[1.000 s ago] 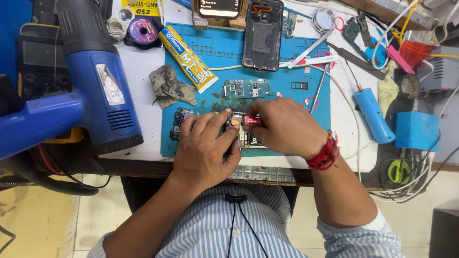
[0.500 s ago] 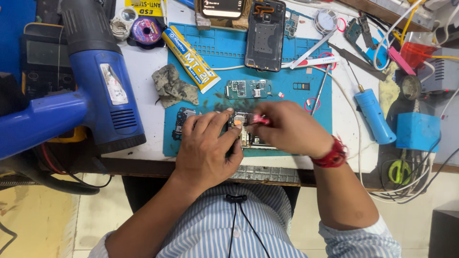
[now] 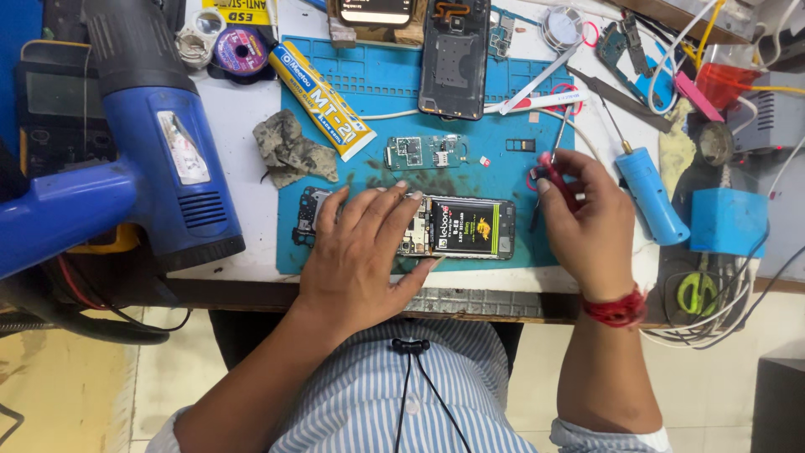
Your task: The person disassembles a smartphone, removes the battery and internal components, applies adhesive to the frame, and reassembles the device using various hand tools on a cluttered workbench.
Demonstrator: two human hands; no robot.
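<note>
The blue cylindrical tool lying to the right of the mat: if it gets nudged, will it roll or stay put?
The blue cylindrical tool looks round and smooth, so a sideways nudge would probably roll it. It lies partly off the blue mat, on bare table, with little to grip it. Its thin metal tip looks bendable, so push the body instead.

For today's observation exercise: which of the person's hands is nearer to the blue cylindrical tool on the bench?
Right. The right hand sits just beside the blue cylindrical tool, while the left hand rests on the opened phone, farther away.
</note>
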